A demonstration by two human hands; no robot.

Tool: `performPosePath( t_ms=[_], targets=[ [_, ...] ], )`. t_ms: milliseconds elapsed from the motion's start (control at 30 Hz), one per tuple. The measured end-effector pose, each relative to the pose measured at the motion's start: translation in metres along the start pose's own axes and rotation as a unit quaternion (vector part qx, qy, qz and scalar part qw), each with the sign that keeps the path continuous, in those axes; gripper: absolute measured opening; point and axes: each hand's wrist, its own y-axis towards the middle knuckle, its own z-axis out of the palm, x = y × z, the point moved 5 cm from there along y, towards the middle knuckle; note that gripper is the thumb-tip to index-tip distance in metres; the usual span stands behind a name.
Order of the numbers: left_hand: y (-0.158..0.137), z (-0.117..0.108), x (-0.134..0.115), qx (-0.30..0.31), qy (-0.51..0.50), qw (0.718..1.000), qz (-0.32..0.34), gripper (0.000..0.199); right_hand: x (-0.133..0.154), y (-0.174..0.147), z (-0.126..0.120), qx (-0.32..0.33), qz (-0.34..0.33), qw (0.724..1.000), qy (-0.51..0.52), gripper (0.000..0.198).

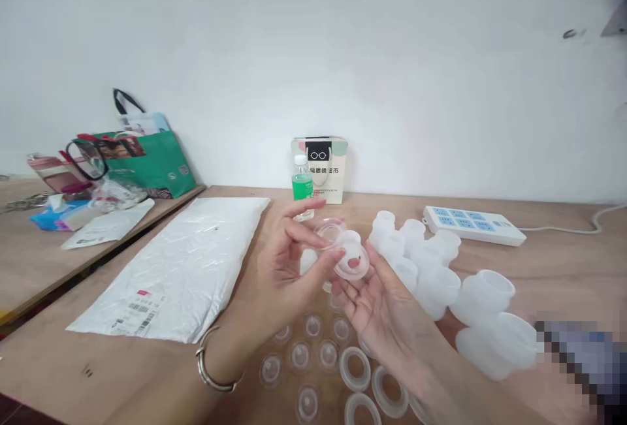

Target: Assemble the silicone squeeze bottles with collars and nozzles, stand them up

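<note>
A clear, round flanged plastic piece (353, 264) is held up over the table between both hands. My left hand (289, 268) pinches its near side between thumb and fingers, with another clear round rim (329, 230) showing behind the fingers. From the right, my right hand (375, 298) cups the same piece, thumb at its edge and fingers underneath. Below the hands lie several small clear domed pieces (300, 355) and several translucent rings (355, 369). Several frosted wide-necked plastic parts (437, 288) stand close together to the right of my right hand.
A white mailing bag (196, 262) lies at left. Behind the hands stand a green-labelled bottle (302, 183) and a paper bag (333, 180) by the wall. A power strip (474, 225) sits at back right. A green bag (147, 164) and tissue pack (63, 213) are far left.
</note>
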Motion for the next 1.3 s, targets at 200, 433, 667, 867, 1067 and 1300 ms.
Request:
performPosePath(
  t_ms=[200,433,667,867,1067,1300],
  targets=[
    [0.014,0.013,-0.016,0.094,0.072,0.987,0.107,0.017,0.005,-0.013,0.019,0.038,0.020,0.994,0.097,0.023],
    [0.010,0.017,-0.030,0.238,0.198,0.948,0.071,0.010,0.011,-0.013,0.023,0.134,0.029,0.982,0.127,0.022],
    [0.013,0.015,-0.036,0.221,0.236,0.945,0.042,0.008,0.012,-0.012,0.025,0.156,0.048,0.982,0.097,0.019],
    [0.009,0.015,-0.034,0.244,0.261,0.933,0.044,0.012,0.009,-0.004,0.015,0.082,0.068,0.985,0.136,0.010],
    [0.010,0.018,-0.032,0.258,0.317,0.911,0.059,0.009,0.009,0.003,0.006,0.082,0.050,0.991,0.097,0.012],
    [0.012,0.018,-0.021,0.250,0.290,0.923,0.047,0.013,0.008,0.006,0.003,0.056,0.086,0.991,0.089,0.017]
  ],
)
